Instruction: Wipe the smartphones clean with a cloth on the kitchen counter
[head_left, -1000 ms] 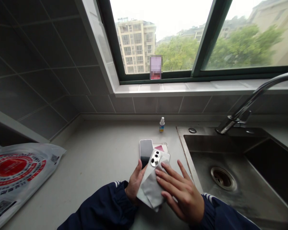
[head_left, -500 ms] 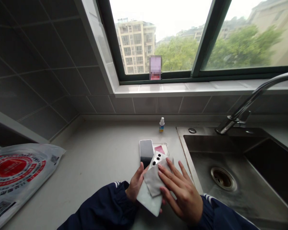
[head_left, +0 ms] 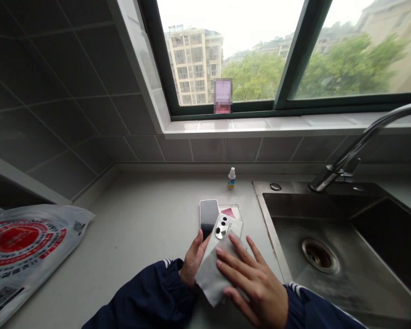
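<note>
Overhead, a wide window [head_left: 253,55] fills the top of your view, and dark wall tiles [head_left: 55,91] run down from it to the pale desk [head_left: 140,219]. To your right a steel sink [head_left: 329,205] is sunk into the desk, its near-left edge just beside your right hand [head_left: 256,285], and a curved tap [head_left: 359,141] arches over it from the back. Far to your left, well apart from your hands, lies a white plastic bag [head_left: 23,246] with a red print. Your right hand lies flat with its fingers [head_left: 229,259] spread open, pressing a grey cloth [head_left: 208,276] onto a white phone [head_left: 222,227]. That phone is in your left hand [head_left: 192,261], whose fingers are closed around its left edge, thumb up along the side. It is held low over the desk, back upward and tilted away from you. The cloth and your right hand hide its lower part, so only the camera end shows. Right behind that end, a dark phone [head_left: 208,214] lies screen up on the desk beside a clear case [head_left: 231,211] with something pink in it. The held phone overlaps both in view, and you cannot tell whether it touches them. Farther back, near the wall, a small bottle [head_left: 231,178] stands upright.
</note>
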Demonstrator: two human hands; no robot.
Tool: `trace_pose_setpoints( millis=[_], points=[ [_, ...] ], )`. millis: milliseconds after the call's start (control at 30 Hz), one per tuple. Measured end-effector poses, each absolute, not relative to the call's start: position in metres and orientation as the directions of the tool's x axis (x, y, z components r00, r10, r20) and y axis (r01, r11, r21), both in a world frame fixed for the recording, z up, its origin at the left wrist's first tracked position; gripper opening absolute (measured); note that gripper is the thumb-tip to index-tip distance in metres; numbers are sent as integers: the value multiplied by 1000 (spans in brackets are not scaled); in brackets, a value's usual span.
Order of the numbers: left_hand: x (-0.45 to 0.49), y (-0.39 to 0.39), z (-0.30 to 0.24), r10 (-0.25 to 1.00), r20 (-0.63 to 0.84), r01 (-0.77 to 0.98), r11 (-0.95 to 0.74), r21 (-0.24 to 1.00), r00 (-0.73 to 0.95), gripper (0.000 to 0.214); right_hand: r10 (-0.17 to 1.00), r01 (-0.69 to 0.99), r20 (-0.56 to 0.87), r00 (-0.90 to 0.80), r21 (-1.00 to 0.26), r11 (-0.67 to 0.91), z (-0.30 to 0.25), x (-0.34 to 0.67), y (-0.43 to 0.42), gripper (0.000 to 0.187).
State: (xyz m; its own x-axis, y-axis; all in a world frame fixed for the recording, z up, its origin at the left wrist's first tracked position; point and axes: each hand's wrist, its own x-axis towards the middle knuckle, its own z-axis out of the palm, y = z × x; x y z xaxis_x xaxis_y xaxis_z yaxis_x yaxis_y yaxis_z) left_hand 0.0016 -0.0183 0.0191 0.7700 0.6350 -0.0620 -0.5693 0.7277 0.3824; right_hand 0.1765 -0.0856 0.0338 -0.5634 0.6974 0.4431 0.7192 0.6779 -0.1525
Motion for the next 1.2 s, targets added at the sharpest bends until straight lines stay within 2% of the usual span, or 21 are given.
trace_pose_setpoints(
  millis=[67,167,300,533,767,1033,1200],
  points=[
    [1,-18,20,618,-59,-555,740,380,784,71,741,778,443,-505,-138,613,32,181,-82,48],
    [-1,-19,20,523,-72,-458,798,392,849,71,792,851,459,-403,-132,509,28,187,-77,53],
    [-2,-20,16,441,-40,-378,809,449,897,71,831,911,499,-244,-176,373,25,193,-71,55],
    [-1,-23,10,367,3,-312,785,535,930,72,855,928,497,-148,-230,293,25,196,-69,56],
    [0,-26,9,361,-2,-299,774,558,932,68,853,918,486,-190,-220,329,23,197,-68,58],
    [0,-28,10,361,-48,-262,756,600,931,75,848,892,470,-245,-233,387,22,198,-67,58],
    [-7,-27,2,255,-120,-127,772,622,960,88,827,872,463,-319,-200,448,27,192,-72,57]
  ],
)
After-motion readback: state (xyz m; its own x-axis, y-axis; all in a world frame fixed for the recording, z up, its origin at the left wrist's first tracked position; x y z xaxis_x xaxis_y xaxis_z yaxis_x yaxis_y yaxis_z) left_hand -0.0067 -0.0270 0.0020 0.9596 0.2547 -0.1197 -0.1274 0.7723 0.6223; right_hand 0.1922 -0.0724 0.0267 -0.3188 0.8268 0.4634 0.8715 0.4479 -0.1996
